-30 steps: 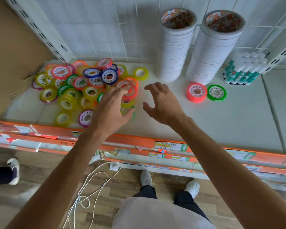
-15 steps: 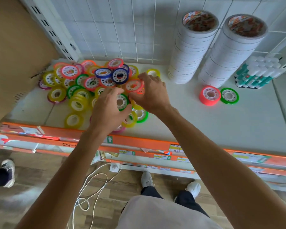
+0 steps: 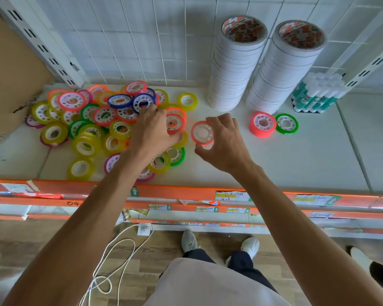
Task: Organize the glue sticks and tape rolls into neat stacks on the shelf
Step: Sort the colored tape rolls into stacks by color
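Note:
A loose pile of small coloured tape rolls [image 3: 93, 120] covers the left of the white shelf [image 3: 296, 164]. My right hand [image 3: 226, 144] pinches a red tape roll [image 3: 202, 132] just right of the pile, lifted off the shelf. My left hand [image 3: 152, 131] reaches into the pile, its fingers curled around another red roll [image 3: 174, 123]. A short red stack [image 3: 262, 124] and a green roll [image 3: 286, 124] sit to the right. Two tall white tape stacks [image 3: 234, 67] stand at the back. Bundled glue sticks [image 3: 316, 93] stand at the far right.
A wire grid wall [image 3: 142, 40] closes the shelf's back. Cardboard [image 3: 7, 74] leans at the left. The orange shelf edge [image 3: 186, 193] carries price labels. White cord [image 3: 111, 257] and my shoes [image 3: 189, 240] are on the wooden floor below.
My right hand has lifted a red roll out of the pile and moved right with it. My left hand has pushed further into the pile onto another red roll.

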A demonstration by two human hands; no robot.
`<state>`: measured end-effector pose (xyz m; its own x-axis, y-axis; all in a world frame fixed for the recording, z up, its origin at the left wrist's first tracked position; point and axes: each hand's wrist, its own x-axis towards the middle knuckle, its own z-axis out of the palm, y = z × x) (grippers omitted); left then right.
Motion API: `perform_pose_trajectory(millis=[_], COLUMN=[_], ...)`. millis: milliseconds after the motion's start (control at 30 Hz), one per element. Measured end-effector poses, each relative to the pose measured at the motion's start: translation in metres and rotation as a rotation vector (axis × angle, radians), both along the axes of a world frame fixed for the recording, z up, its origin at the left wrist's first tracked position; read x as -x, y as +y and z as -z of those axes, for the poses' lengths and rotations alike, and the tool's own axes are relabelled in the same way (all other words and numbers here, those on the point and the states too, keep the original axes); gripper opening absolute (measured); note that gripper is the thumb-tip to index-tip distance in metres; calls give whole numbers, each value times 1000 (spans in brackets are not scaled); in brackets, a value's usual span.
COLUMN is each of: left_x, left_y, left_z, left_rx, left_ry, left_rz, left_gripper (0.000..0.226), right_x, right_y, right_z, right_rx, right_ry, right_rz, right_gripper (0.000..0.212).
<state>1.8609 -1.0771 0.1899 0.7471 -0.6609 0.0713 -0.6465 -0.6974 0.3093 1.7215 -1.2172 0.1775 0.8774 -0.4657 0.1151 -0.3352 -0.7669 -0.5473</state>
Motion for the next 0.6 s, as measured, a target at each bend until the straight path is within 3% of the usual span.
perform_pose_trajectory(millis=[133, 267, 600], left_x=[9, 47, 109], left_y=[-4, -29, -74], left_z=[-2, 5, 31], left_rx=[118, 256, 287], left_ry=[-50, -1, 108], left_rz=[-36, 55, 114], left_gripper=[54, 52, 53], right_x=[41, 69, 60], right_y=[-30, -71, -102], right_z=[-2, -1, 5], right_rx=[40, 62, -6], right_ry=[-112, -133, -56], right_rz=[166, 331, 377], right_gripper=[68, 63, 66])
